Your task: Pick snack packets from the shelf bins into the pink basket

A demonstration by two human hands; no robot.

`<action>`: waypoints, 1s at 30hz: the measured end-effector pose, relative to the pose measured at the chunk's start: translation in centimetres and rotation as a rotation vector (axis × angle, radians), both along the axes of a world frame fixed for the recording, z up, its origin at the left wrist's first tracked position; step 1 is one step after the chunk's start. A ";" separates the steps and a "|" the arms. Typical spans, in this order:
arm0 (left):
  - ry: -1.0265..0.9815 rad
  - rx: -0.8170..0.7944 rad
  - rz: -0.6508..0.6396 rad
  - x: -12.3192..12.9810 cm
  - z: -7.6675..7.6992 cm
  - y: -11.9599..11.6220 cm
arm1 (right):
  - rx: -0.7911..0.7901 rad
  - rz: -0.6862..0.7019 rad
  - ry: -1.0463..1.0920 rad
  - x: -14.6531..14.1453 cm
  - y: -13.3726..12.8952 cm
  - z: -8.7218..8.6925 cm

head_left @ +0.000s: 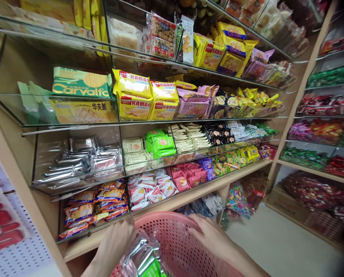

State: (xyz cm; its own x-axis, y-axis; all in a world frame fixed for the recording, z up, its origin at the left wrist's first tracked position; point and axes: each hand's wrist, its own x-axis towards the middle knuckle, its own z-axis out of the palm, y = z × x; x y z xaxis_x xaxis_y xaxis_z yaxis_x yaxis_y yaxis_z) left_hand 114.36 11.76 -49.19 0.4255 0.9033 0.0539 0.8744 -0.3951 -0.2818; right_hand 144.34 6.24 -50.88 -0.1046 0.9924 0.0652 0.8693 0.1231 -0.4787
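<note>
A pink plastic basket point(183, 234) with a perforated wall is at the bottom of the head view, in front of the lowest shelf. My left hand point(117, 236) is closed on the left part of its rim, its fingertips partly hidden. On the right part of the rim, my right hand point(210, 232) grips with the thumb inside the wall. Inside the basket, towards its left side, lie shiny silver packets point(140, 248) and a bright green packet point(151, 269). The bottom of the basket is cut off by the frame.
Glass-fronted shelves hold silver snack packs point(82, 157), orange-and-blue packs point(79, 209), green packs point(160, 144), and yellow KAMAN packs point(134, 92). Candy shelves point(318, 132) stand at the right. A bagged bundle point(238, 200) sits low beside the floor point(278, 242). White pegboard point(24, 250) borders the left.
</note>
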 end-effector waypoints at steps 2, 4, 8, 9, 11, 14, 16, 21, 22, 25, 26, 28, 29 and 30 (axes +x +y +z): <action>-0.120 -0.010 -0.107 1.7 0.5 0.4 | 0.009 -0.011 -0.003 -0.3 -0.3 0.1; -0.236 -0.048 -0.266 3.0 0.7 1.0 | 0.016 -0.022 0.003 -0.3 -0.5 0.4; -0.346 -0.138 -0.394 4.0 0.0 2.3 | 0.005 -0.021 -0.002 -0.2 -0.7 0.6; -0.367 -0.150 -0.388 4.0 -0.3 2.5 | 0.001 -0.014 -0.008 -0.1 -0.7 0.5; -0.405 -0.158 -0.384 3.8 -0.9 2.8 | -0.008 0.013 -0.028 0.1 -0.6 0.6; -0.408 -0.125 -0.357 3.4 -1.7 3.0 | 0.017 0.057 -0.075 0.6 0.1 2.4; -0.409 -0.145 -0.321 2.9 -2.2 3.3 | 0.125 0.053 -0.078 1.4 1.4 5.4; -0.486 -0.227 -0.303 1.6 -3.1 4.2 | 0.713 -0.108 -0.058 4.5 8.3 15.6; -0.500 -0.234 -0.307 1.5 -3.2 4.3 | 0.831 -0.157 -0.070 5.1 10.0 17.3; -0.537 -0.242 -0.311 1.4 -3.7 4.6 | 0.993 -0.256 -0.162 6.0 14.5 20.1; -0.543 -0.239 -0.308 1.4 -3.9 4.7 | 1.012 -0.263 -0.194 5.9 15.7 20.5; -0.547 -0.230 -0.296 1.4 -4.3 4.8 | 1.038 -0.254 -0.251 5.4 17.4 20.6; -0.543 -0.231 -0.290 1.4 -4.4 4.8 | 1.048 -0.253 -0.278 5.0 18.1 20.5; -0.536 -0.233 -0.284 1.3 -4.6 4.8 | 1.054 -0.263 -0.299 4.6 18.6 20.4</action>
